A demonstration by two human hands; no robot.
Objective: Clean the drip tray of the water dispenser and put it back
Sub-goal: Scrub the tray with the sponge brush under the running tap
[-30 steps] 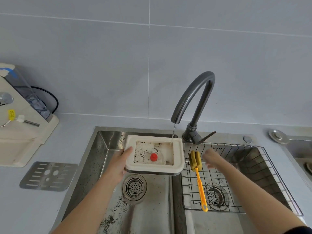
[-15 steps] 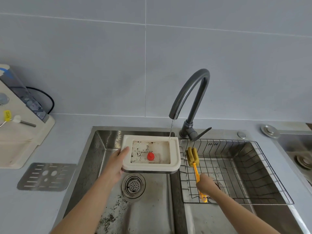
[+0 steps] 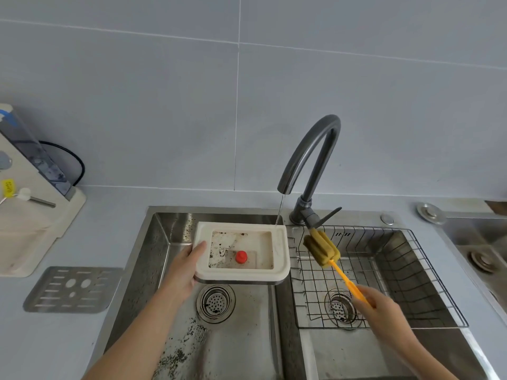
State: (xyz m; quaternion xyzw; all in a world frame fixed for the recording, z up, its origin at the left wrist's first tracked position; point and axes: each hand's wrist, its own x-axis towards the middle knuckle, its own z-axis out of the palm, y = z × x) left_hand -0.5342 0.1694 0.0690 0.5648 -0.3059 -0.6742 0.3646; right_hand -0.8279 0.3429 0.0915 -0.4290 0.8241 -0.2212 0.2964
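The white drip tray (image 3: 281,250) hangs over the left sink basin, dirty with black specks inside and a red float (image 3: 241,256) in its middle. My left hand (image 3: 184,266) grips its left edge. A thin stream from the grey faucet (image 3: 308,160) lands on the tray's far right corner. My right hand (image 3: 382,311) holds the orange handle of a sponge brush (image 3: 322,249), whose yellow-green sponge head is raised just right of the tray, over the wire rack. The water dispenser (image 3: 30,204) stands at the left edge.
The metal grille cover (image 3: 72,289) of the tray lies on the counter left of the sink. A wire rack (image 3: 384,275) sits in the right basin. Black grit covers the left basin floor (image 3: 186,349) near its drain (image 3: 216,301). A second sink edge (image 3: 477,242) is far right.
My right hand went down to the brush handle, gripped it and lifted the brush off the rack, tilting its sponge head up beside the tray. The tray stayed under the stream.
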